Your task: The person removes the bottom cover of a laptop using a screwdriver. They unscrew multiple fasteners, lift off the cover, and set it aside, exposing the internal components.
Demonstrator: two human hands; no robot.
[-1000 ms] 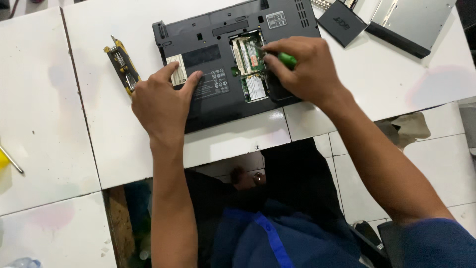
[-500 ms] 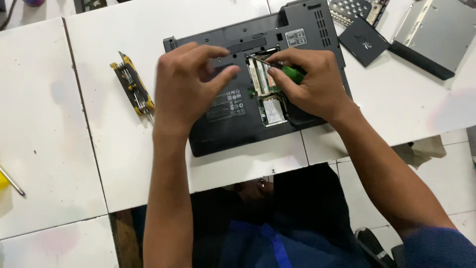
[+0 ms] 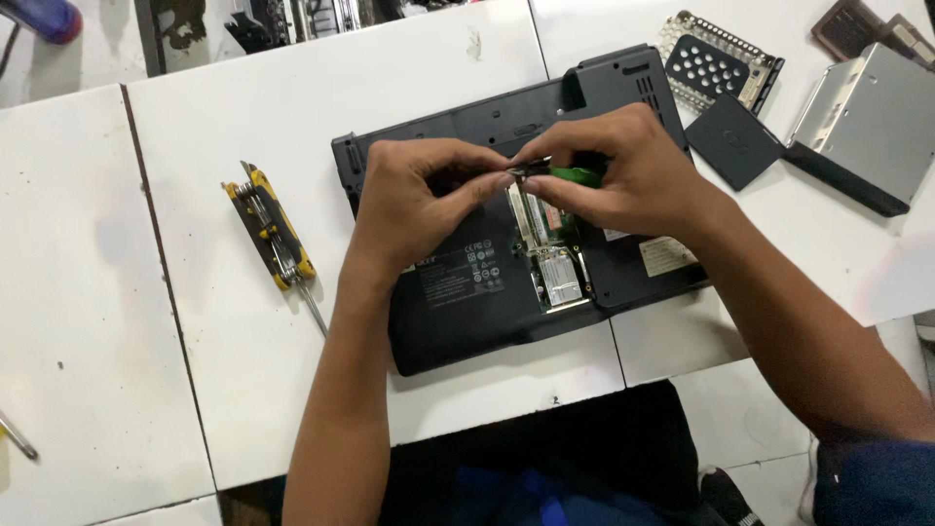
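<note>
- We saw a dark laptop (image 3: 467,292) lying bottom-up on the white desk (image 3: 243,390), its memory bay (image 3: 550,244) open with green boards and a silver shield showing.
- The left hand (image 3: 414,200) hovered above the laptop's middle, its grip pinched shut on a small dark part (image 3: 534,169) between thumb and forefinger.
- The right hand (image 3: 623,170) met it from the other side, fingertips touching the same small part; its grip was closed around a green-handled screwdriver (image 3: 577,176), mostly hidden in the fist.
- We could not tell what the small part was.
- A yellow multi-tool bit set (image 3: 271,229) lay on the desk to the left of the laptop, near but apart.
- To the right lay a perforated metal caddy (image 3: 716,63), a dark cover panel (image 3: 732,141) and a silver drive (image 3: 867,127).
</note>
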